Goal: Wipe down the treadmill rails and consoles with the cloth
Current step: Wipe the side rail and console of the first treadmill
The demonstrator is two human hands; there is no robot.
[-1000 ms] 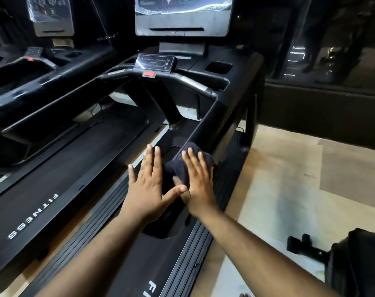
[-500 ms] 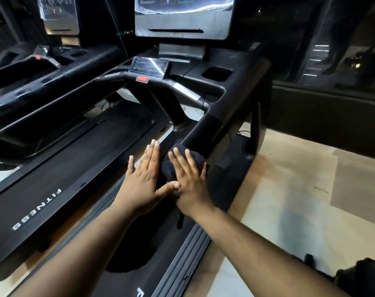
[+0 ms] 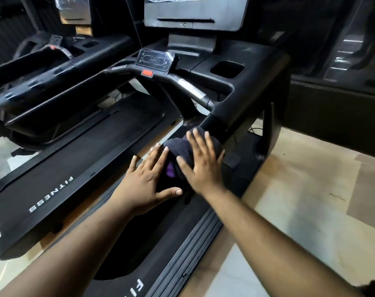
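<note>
The treadmill (image 3: 242,97) ahead of your 2 hands is the biggest thing here, and I judge it heavy and rigid, so it will not shift under wiping pressure; its right side rail (image 3: 216,125) runs up and away from your fingertips toward the console deck (image 3: 203,20), and the dark plastic looks smooth, so expect the cloth to glide rather than drag. A 2nd treadmill (image 3: 60,67) stands well to the left of your left hand.

The cloth (image 3: 182,146) is dark, soft and bunched into a loose wad on the lower end of that rail, with a purple patch showing between your hands; it looks light and limp, likely to fold or slip off the rounded rail unless you keep it pinned flat; take it from the top of the wad, wrapping it over the rail.

Your right hand (image 3: 200,166) lies flat with fingers spread, palm pressing on the cloth, not curled round it; your left hand (image 3: 145,179) is likewise open and splayed, just beside the cloth on its left, thumb reaching under toward the right wrist; whether it touches the cloth, I cannot tell.

Beyond your right fingertips, 1 recessed cup holder (image 3: 227,69) sits in the deck; it looks empty, though its floor is dark.
</note>
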